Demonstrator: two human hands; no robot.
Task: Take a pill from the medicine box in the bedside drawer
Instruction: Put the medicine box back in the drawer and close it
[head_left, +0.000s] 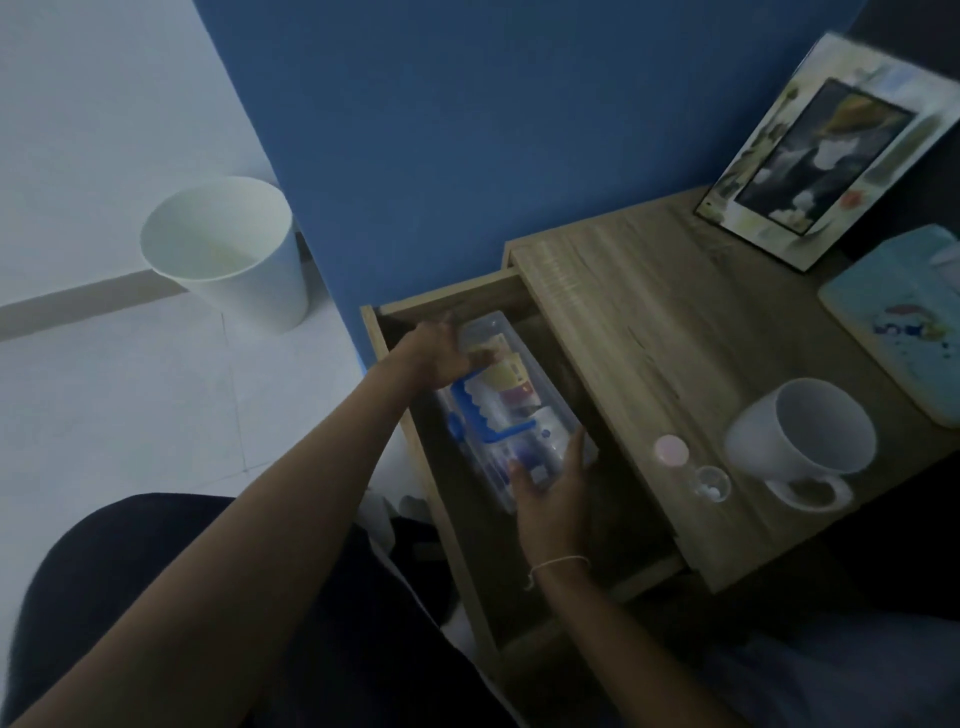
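Note:
The bedside drawer (400, 332) is pulled open. Inside it lies a clear plastic medicine box (511, 400) with a blue handle and coloured packets showing through the lid. My left hand (441, 356) grips the box's far end. My right hand (550, 483) holds its near end, fingers spread over the lid. On the table top a small clear pill bottle (710, 484) stands open with white pills in it, and its pink cap (671, 451) lies beside it.
A white mug (810, 441) sits on the wooden bedside table (639, 322) near the bottle. A framed picture (826, 150) leans at the back, a light blue pouch (904, 332) lies at the right edge. A white waste bin (234, 249) stands on the floor at left.

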